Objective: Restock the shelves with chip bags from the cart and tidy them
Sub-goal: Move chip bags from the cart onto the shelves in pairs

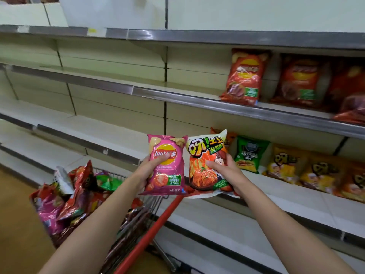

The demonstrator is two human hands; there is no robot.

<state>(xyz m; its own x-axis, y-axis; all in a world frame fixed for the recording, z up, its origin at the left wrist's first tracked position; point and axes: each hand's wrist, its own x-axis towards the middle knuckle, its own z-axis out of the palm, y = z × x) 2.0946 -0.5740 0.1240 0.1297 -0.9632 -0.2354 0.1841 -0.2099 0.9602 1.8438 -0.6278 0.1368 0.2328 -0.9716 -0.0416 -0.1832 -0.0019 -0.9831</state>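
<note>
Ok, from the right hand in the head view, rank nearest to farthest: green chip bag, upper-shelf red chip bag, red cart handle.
1. Red cart handle, just below-left of the right hand.
2. Green chip bag, same shelf, right.
3. Red chip bag, shelf above.

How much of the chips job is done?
Only some. A few bags already stand on the shelves, like the red bags and the green bag. The left hand holds a pink bag; the right hand holds an orange bag. The cart is full.
</note>
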